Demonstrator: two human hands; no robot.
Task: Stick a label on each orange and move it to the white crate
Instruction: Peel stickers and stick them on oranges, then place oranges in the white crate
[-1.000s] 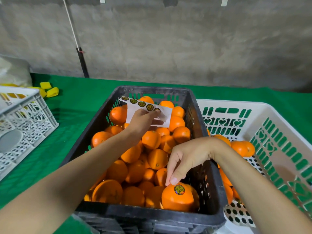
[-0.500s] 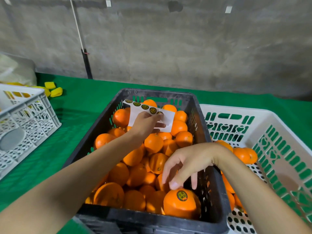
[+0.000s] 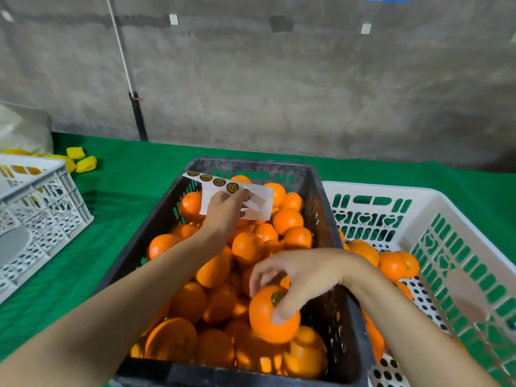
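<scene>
grey crate (image 3: pixel 53 202) left | yellow pieces (image 3: pixel 86 163) behind | green cloth (image 3: pixel 139 174) | concrete wall (image 3: pixel 307 93)

We see an orange (image 3: pixel 265 324) with a round dark-and-gold label (image 3: pixel 277 297) on top, gripped in our right hand (image 3: pixel 304 275). Our left hand (image 3: pixel 223 212) pinches the white label strip (image 3: pixel 261 202). The white crate (image 3: pixel 377 187), at right, holds several oranges (image 3: pixel 392 265).

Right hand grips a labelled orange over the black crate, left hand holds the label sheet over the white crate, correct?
No. In the head view the left hand holds the label sheet over the black crate too, not the white crate; the right hand grips the labelled orange.
</scene>
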